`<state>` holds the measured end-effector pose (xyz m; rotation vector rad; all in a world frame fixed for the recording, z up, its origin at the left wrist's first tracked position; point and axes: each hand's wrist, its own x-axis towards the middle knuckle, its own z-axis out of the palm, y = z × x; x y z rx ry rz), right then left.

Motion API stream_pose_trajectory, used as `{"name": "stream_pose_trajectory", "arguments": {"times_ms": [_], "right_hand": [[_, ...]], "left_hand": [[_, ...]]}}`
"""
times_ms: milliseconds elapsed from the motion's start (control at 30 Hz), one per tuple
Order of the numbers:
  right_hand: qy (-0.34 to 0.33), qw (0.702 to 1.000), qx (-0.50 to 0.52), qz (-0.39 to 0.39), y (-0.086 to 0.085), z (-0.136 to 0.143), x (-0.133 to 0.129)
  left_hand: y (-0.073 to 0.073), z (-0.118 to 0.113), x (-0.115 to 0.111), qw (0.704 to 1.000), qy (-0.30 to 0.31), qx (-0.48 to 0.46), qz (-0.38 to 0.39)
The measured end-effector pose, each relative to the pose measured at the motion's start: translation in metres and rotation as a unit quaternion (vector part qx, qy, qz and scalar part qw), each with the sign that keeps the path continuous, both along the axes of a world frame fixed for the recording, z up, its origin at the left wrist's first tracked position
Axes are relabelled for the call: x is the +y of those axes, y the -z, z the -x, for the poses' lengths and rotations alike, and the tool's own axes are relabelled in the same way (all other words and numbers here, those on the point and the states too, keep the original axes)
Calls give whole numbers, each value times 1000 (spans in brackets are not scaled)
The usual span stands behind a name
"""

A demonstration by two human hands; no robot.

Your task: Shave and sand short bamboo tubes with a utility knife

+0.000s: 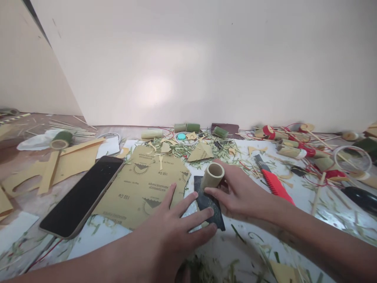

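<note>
My right hand (232,188) is closed around a short, pale bamboo tube (211,177), its open end facing up. The tube stands over a small dark strip of sandpaper (216,214); whether its lower rim touches the strip all round is hidden. My left hand (182,220) lies with fingers spread, several fingertips on the edge of the dark strip. Partly under this hand is a large brown sheet of abrasive paper (138,184), printed side up. Just beyond the tube lies a smaller torn piece of abrasive paper (202,152).
Left of the sheet lies a black phone (85,194). A red-handled cutter (275,184) rests beyond my right wrist. Cut bamboo pieces (193,127) and green shavings (176,149) line the back near a pale upright board (206,70). Red-wrapped bamboo pieces (306,151) crowd the right.
</note>
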<state>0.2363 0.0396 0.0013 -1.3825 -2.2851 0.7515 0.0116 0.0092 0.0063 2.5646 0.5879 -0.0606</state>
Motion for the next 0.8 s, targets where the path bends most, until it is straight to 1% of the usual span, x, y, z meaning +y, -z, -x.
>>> {"name": "stream_pose_trajectory", "arguments": {"times_ms": [167,367,467,633,733,800], "right_hand": [[0,1000,-9,-7,0,-2,6],[0,1000,-2,-15,0,-2,5],[-2,1000,1,-12,1,-3,6],[2,1000,-2,1,0,-2,6],[6,1000,3,11,-4,1,0],[-6,1000,5,28,-6,3,-6]], "left_hand": [[-3,1,0,1000,4,-4,-4],[0,1,-1,999,21,-10,-21],[-1,1,0,999,27,-7,-17],[-1,-3,2,998,58,-3,-25],[0,-5,1,999,45,-6,-28],[-1,-7,1,999,29,3,-27]]}}
